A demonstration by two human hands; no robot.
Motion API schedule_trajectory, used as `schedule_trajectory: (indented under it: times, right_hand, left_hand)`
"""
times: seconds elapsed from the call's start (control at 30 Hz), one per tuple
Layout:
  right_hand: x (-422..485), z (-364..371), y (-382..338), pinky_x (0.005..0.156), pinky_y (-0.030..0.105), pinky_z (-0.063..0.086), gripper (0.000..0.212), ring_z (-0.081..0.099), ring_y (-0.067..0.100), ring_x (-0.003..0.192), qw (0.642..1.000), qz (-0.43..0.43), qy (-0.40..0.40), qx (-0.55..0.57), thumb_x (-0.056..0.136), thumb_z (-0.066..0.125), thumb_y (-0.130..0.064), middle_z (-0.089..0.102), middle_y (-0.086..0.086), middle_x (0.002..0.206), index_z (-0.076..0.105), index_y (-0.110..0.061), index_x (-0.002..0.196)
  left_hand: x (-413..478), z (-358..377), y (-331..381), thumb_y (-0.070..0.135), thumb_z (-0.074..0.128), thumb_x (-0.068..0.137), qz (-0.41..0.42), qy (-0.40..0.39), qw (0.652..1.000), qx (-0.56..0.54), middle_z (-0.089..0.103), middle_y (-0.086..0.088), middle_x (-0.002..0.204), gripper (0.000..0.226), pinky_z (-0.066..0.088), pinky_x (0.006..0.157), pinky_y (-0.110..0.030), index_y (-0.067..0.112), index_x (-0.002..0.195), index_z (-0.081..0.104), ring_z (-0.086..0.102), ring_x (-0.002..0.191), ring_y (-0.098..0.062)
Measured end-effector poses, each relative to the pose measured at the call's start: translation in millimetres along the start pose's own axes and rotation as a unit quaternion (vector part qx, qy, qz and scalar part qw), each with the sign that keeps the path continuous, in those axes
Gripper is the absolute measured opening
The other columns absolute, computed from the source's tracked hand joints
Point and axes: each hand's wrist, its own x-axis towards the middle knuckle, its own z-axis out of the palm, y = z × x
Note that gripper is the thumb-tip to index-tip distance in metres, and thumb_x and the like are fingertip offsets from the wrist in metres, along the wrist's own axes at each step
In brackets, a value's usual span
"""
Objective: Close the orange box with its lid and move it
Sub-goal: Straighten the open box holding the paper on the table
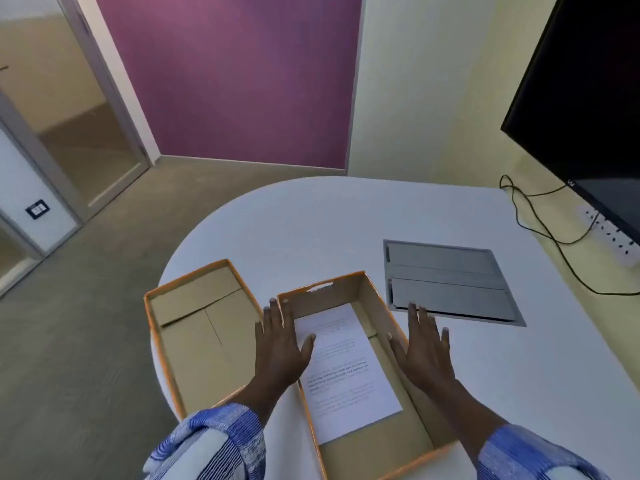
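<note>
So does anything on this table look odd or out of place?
Nothing looks damaged or spilled. The box is open with a sheet of paper lying slightly crooked inside, and its lid sits upside down beside it on the table.

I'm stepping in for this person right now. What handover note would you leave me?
Left hand: open, flat over the left wall of the orange box, holding nothing.
Right hand: open, over the right wall, holding nothing.
Box: open on the white table, a printed sheet inside.
Lid: upside down, left of the box.
Done: nothing visible.
Left: fit the lid, move the box.
</note>
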Motion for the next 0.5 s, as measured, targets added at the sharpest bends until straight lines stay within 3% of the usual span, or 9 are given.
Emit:
schedule_trajectory:
  times: [0.13,0.23,0.37,0.5]
  right_hand:
    - [-6,6,6,0.120,0.050,0.026,0.083,0.027,0.033,0.151,0.994,0.057,-0.045,0.080,0.099,0.043,-0.052,0.020,0.013,0.167,-0.003,-0.018,0.160]
    - [-10,10,8,0.097,0.043,0.049,0.086,0.056,0.035,0.129,0.988,0.085,-0.073,0.107,0.098,0.049,-0.050,0.048,0.015,0.150,-0.001,-0.017,0.160]
    - [-8,17,16,0.077,0.034,0.049,0.077,0.066,0.033,0.106,0.986,0.090,-0.113,0.082,0.100,0.048,-0.040,0.067,0.015,0.123,0.005,-0.017,0.160]
    - [-1,18,24,0.075,0.033,0.047,0.051,0.064,0.033,0.094,0.983,0.088,-0.120,0.106,0.099,0.038,-0.018,0.069,0.016,0.113,0.037,-0.020,0.150]
  left_hand:
    - [-19,16,2,0.061,0.045,0.096,-0.103,-0.028,0.992,-0.068,0.003,-0.016,0.171,0.094,0.018,0.125,-0.050,0.013,0.163,-0.001,0.011,0.157,-0.035]
    - [-29,29,6,0.054,0.054,0.096,-0.160,-0.055,0.977,-0.131,0.020,-0.018,0.168,0.096,0.038,0.116,-0.048,0.009,0.162,0.001,0.032,0.150,-0.037]
    - [-37,40,9,0.029,0.060,0.095,-0.234,-0.097,0.938,-0.236,0.036,-0.020,0.159,0.085,0.046,0.105,-0.044,0.008,0.161,0.011,0.045,0.141,-0.038]
    - [-37,42,14,0.005,0.052,0.090,-0.255,-0.078,0.906,-0.329,0.057,-0.015,0.146,0.063,0.054,0.098,-0.044,0.011,0.151,0.038,0.057,0.126,-0.037]
